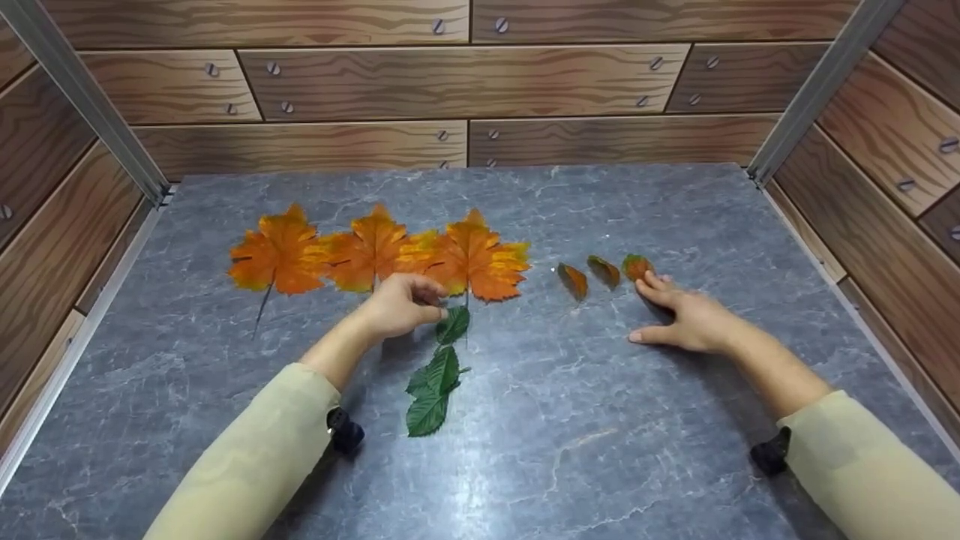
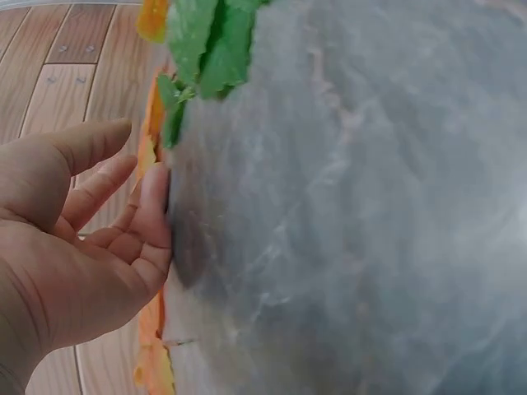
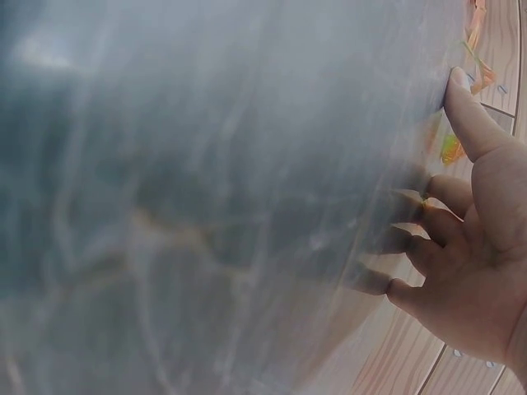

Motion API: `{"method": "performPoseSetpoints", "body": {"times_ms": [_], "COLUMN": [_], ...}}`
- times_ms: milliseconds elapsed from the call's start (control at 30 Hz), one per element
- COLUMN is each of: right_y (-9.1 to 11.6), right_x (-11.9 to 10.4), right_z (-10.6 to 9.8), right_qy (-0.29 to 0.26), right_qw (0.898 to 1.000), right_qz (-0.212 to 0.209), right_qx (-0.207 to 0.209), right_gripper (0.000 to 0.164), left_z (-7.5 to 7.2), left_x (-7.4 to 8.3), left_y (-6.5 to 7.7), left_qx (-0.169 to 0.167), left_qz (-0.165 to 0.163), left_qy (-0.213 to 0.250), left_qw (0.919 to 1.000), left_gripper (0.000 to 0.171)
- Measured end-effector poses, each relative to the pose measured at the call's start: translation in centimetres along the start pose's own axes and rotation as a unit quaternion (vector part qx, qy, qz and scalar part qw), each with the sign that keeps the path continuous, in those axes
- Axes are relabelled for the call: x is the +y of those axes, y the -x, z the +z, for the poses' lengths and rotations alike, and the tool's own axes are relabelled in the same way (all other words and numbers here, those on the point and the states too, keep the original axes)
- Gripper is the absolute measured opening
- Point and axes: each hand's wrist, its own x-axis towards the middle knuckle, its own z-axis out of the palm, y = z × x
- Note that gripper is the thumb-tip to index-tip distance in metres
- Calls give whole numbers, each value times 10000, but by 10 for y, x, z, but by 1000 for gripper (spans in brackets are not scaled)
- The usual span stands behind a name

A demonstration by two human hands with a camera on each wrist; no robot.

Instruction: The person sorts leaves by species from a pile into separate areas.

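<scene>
My left hand [image 1: 401,306] hovers low over the table between the orange maple leaves and the green leaves. Its thumb tip is right at the top green leaf [image 1: 453,325]; in the left wrist view, thumb and forefinger stand apart with nothing between them. Below that leaf, more green leaves [image 1: 427,415] run down in a column. My right hand [image 1: 696,319] lies with spread fingers, fingertips on the lower edge of a small orange-green leaf [image 1: 637,266]. To its left are two similar small curled leaves, a middle one [image 1: 604,271] and an outer one [image 1: 572,281].
Three orange maple leaves lie in a row behind my left hand: left [image 1: 279,251], middle [image 1: 373,249] and right [image 1: 480,255], their edges meeting or overlapping. The grey marbled tabletop [image 1: 570,450] is bounded by wood-patterned walls [image 1: 465,82] and metal corner posts [image 1: 821,97].
</scene>
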Motion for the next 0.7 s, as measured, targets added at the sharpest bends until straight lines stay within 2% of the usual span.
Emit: {"method": "performPoseSetpoints", "body": {"times_ms": [200, 433, 700], "right_y": [1, 0, -1], "right_x": [0, 0, 1], "right_z": [0, 0, 0], "right_qy": [-27, -38, -12], "right_qw": [10000, 10000, 10000], "right_qz": [4, 64, 2], "right_qx": [8, -64, -30], "right_gripper": [108, 109, 109], "left_z": [5, 15, 19], "left_x": [-1, 0, 2], "left_y": [1, 0, 1], "left_qx": [26, 274, 384], "left_qz": [-126, -223, -248], "left_qy": [-421, -1103, -1055], "left_qw": [9990, 9933, 9934], "left_gripper": [37, 35, 25]}}
